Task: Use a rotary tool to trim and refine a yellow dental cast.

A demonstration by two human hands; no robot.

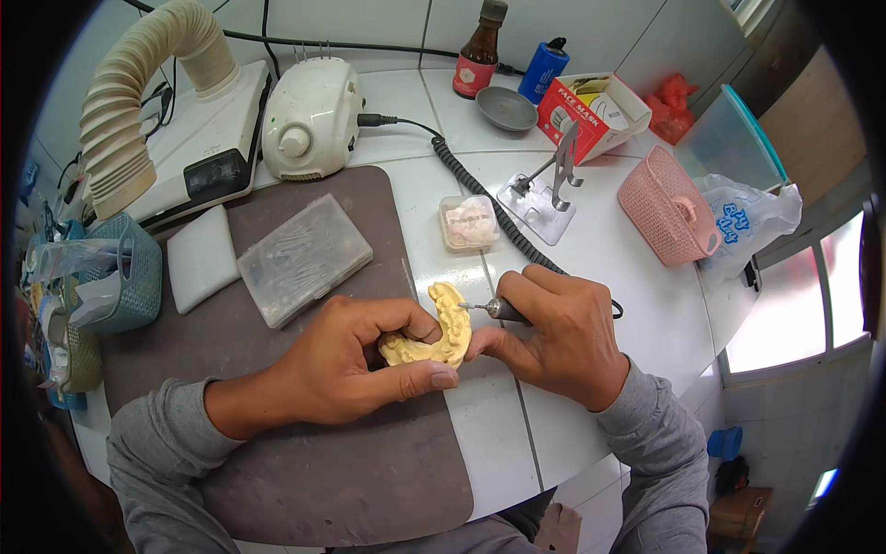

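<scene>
My left hand [355, 360] is closed around a yellow plaster dental cast [450, 319], a horseshoe-shaped arch with tooth shapes along it. The thumb lies along its near side and the fingers curl inside the arch. In my right hand [563, 332] is a dark rotary handpiece [506, 311], gripped like a pen. Its thin metal bur points left, at or very near the upper right part of the cast; whether it touches I cannot tell. My right thumb rests against the cast's right edge. A coiled black cord [498, 208] runs from behind my right hand to a white control unit [312, 120].
A grey-brown mat [369, 480] covers the left of the white tiled table. On it lie a clear case of burs [305, 258] and a white pad [203, 258]. Beyond my hands are a small clear box [469, 222], a metal handpiece stand [544, 198] and a pink basket [660, 208].
</scene>
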